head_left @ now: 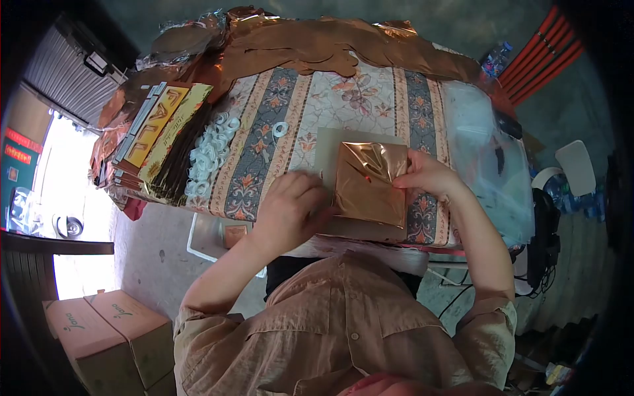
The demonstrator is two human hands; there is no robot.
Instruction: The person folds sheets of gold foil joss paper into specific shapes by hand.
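Note:
A flat, shiny copper-coloured foil packet lies on a grey board at the table's front edge. Its upper part is creased and catches the light. My right hand pinches the packet's right edge, thumb on top and fingers underneath. At the packet's left edge is my left hand, its fingers curled inward; what they hold, if anything, is hidden by the hand. Left of the board sit a small white ring-shaped roll and a heap of white curled rings.
Stacked cards lettered "FALL" stand at the table's left. Brown foil sheets cover the far edge. Clear plastic lies at the right. Below the table is a white bin; cardboard boxes stand on the floor.

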